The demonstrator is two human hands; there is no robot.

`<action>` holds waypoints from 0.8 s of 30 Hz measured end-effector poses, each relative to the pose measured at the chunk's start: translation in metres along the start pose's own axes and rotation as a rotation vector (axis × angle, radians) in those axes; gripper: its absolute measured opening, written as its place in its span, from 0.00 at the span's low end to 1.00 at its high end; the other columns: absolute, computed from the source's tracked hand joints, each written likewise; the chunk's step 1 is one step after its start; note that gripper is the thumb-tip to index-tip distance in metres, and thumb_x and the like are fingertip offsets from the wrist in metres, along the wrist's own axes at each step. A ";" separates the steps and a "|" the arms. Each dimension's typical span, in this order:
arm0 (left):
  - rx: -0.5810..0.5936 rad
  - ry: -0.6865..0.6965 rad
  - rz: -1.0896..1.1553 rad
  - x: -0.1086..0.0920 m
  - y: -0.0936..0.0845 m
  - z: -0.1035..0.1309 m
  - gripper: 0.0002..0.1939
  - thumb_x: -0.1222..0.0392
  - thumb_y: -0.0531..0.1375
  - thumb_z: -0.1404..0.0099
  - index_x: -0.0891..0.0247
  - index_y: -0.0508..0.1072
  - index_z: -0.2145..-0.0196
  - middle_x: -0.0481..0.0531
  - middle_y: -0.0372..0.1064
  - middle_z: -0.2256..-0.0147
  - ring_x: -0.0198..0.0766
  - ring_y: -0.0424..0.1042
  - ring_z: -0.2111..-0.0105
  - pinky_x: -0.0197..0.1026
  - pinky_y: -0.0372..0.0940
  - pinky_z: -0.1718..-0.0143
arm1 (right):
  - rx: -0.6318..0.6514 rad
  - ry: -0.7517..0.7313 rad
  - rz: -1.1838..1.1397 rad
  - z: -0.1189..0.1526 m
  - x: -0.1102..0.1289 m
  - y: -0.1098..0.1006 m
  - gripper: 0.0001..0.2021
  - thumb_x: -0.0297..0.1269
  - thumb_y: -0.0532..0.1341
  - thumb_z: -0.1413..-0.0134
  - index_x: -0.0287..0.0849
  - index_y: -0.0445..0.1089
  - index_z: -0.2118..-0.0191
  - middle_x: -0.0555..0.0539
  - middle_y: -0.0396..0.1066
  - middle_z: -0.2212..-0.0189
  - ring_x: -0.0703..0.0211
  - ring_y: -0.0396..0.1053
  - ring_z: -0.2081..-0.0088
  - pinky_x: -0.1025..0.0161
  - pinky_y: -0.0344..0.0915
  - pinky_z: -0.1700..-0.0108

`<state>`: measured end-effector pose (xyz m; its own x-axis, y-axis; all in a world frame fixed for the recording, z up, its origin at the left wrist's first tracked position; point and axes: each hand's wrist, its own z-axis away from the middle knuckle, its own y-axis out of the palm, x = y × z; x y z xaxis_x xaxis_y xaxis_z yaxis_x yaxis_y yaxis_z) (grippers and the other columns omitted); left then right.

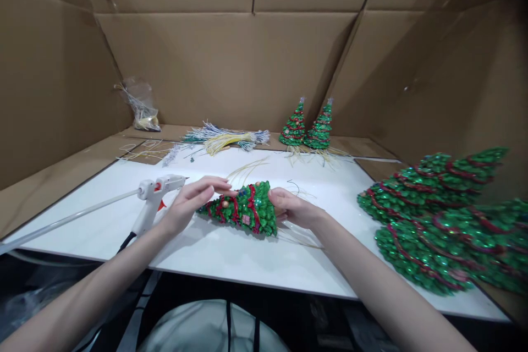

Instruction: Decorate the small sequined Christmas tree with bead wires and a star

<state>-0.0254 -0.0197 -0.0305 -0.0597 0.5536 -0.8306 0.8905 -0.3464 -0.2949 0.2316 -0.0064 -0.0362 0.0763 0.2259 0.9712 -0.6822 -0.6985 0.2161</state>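
A small green Christmas tree figure [246, 210] with red garlands and tiny ornaments lies on its side over the white board, its tip to the left. My right hand [296, 207] grips it at the broad base, thumb on the near rim and fingers behind it. Stretched out beside the narrow end, my left hand [194, 199] has its fingers extended over the upper part; whether they touch it I cannot tell. Thin pale wires [303, 241] trail out by the base. Left of my left hand stands a white glue gun [154, 203] with a long clear glue stick in its back.
Several larger green trees [445, 231] lean at the right. Two small trees [317, 131] stand at the back. A bundle of white, yellow and green wires [231, 140] lies at the board's far edge. A plastic bag [142, 107] sits back left. Cardboard walls [223, 66] enclose the table.
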 end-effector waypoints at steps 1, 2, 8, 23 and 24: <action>-0.055 -0.010 -0.020 -0.001 -0.001 -0.003 0.16 0.56 0.50 0.31 0.61 0.76 0.59 0.55 0.76 0.59 0.47 0.64 0.47 0.47 0.54 0.45 | 0.003 0.000 -0.002 0.000 0.000 0.000 0.30 0.58 0.66 0.61 0.42 0.48 0.84 0.60 0.39 0.86 0.74 0.36 0.84 0.68 0.33 0.81; -0.091 -0.014 -0.054 -0.002 -0.001 -0.007 0.17 0.54 0.50 0.30 0.61 0.77 0.61 0.55 0.75 0.59 0.47 0.66 0.49 0.46 0.55 0.47 | 0.003 0.002 -0.007 -0.001 0.000 0.000 0.30 0.58 0.66 0.61 0.42 0.48 0.84 0.60 0.39 0.86 0.74 0.37 0.84 0.68 0.33 0.82; -0.108 -0.009 -0.268 -0.011 0.007 -0.044 0.30 0.55 0.37 0.28 0.63 0.78 0.66 0.53 0.75 0.67 0.41 0.71 0.62 0.42 0.61 0.57 | -0.044 0.049 -0.051 -0.003 -0.001 -0.001 0.30 0.60 0.64 0.59 0.42 0.47 0.82 0.61 0.39 0.87 0.74 0.36 0.84 0.68 0.32 0.82; 0.288 -0.474 -1.227 0.037 0.016 -0.108 0.15 0.56 0.56 0.33 0.65 0.67 0.51 0.56 0.67 0.52 0.42 0.70 0.56 0.50 0.67 0.56 | -0.030 0.012 -0.039 -0.005 -0.006 -0.004 0.29 0.59 0.61 0.53 0.43 0.46 0.82 0.61 0.39 0.87 0.74 0.35 0.84 0.69 0.32 0.82; 0.309 -0.496 -1.239 0.040 0.016 -0.109 0.16 0.56 0.56 0.33 0.65 0.67 0.50 0.56 0.66 0.51 0.42 0.70 0.56 0.50 0.68 0.56 | -0.033 0.012 -0.037 -0.005 -0.006 -0.004 0.29 0.59 0.60 0.53 0.43 0.46 0.82 0.61 0.39 0.87 0.74 0.35 0.84 0.69 0.32 0.82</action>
<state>0.0355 0.0792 -0.0166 -0.9480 0.3181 -0.0092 0.0041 -0.0168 -0.9998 0.2303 -0.0020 -0.0428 0.0933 0.2589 0.9614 -0.7030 -0.6667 0.2478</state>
